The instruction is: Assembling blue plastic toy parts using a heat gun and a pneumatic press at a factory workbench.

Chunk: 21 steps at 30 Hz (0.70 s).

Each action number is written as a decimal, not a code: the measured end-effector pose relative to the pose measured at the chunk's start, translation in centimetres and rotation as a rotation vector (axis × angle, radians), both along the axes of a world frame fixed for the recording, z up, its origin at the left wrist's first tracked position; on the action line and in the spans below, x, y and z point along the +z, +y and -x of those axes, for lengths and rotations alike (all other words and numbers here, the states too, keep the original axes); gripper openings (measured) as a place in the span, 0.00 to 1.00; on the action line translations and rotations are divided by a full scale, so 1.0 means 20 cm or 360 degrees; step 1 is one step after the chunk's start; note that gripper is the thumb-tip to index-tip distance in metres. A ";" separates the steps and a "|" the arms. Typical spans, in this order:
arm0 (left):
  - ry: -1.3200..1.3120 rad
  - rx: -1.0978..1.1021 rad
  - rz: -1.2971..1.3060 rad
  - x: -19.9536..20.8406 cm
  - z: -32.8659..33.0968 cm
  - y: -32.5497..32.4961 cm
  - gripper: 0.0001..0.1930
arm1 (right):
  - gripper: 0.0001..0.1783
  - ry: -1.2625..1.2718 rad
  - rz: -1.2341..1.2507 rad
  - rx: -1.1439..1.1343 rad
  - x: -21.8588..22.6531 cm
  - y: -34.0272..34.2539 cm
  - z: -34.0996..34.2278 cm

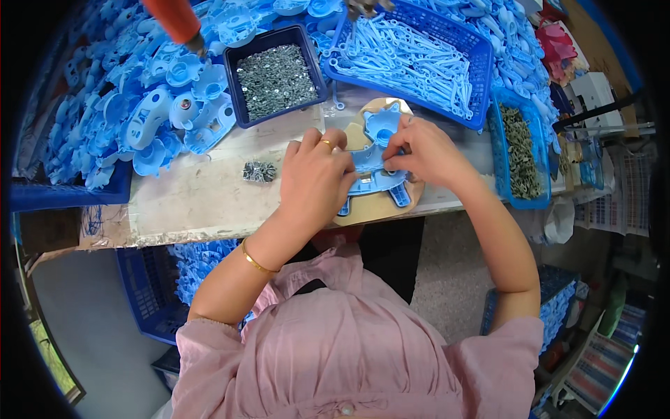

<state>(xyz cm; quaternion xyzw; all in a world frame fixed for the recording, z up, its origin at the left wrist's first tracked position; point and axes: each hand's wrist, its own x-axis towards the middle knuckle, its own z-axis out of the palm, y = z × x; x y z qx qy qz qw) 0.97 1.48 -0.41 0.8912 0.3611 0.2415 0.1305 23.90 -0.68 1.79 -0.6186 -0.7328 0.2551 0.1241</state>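
A light blue moulded plastic part (368,160) with a round cup at its far end and two legs at its near end lies on a tan shaped board (377,211). My left hand (314,174) is closed on the left side of this part, fingers curled and thumb against its edge. Over its right side, my right hand (427,155) pinches with thumb and fingertips; whatever is between them is too small or hidden to make out. To the left of my left hand sits a small heap of shiny metal pieces (259,172) on the worktable.
A dark blue bin (287,111) holds small metal pieces; a blue basket (398,100) holds light blue plastic links. At right stands a bright blue basket (532,203) with metal parts. Blue plastic shells (150,119) pile up at left. An orange powered screwdriver (174,19) hangs above.
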 end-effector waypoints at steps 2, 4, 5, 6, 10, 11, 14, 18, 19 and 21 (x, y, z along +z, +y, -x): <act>0.0038 -0.0015 -0.0041 0.00 0.00 0.01 0.06 | 0.08 -0.0067 0.0058 -0.0007 0.02 0.00 0.01; 0.0066 0.0002 -0.0034 -0.03 0.00 0.01 0.06 | 0.08 -0.0133 0.0097 0.0007 0.04 -0.01 0.07; 0.0092 -0.0012 -0.0013 -0.03 0.00 0.00 0.06 | 0.10 -0.0183 -0.0085 -0.0006 0.05 -0.02 0.11; 0.0091 -0.0030 0.0076 -0.02 0.01 0.00 0.05 | 0.11 -0.0225 -0.0264 -0.0020 0.08 -0.02 0.15; -0.0176 -0.0006 0.0130 -0.02 0.06 0.01 0.09 | 0.21 0.0506 -0.1061 -0.0026 0.42 0.16 0.49; -0.0347 -0.0023 0.0204 -0.01 0.07 0.03 0.11 | 0.22 0.0620 -0.1300 -0.0001 0.49 0.25 0.55; -0.0146 0.0175 0.0303 0.05 0.15 0.11 0.11 | 0.31 0.0508 -0.2161 -0.0057 0.59 0.63 0.70; 0.0041 0.0281 -0.0238 0.05 0.27 0.31 0.05 | 0.35 0.0638 -0.2133 -0.0211 0.62 0.90 0.74; 0.0039 0.0288 -0.0245 0.05 0.30 0.36 0.05 | 0.36 0.0705 -0.1943 -0.0237 0.61 0.94 0.73; 0.0145 0.0356 -0.0378 0.03 0.36 0.46 0.03 | 0.38 0.0685 -0.1600 -0.0227 0.64 0.90 0.74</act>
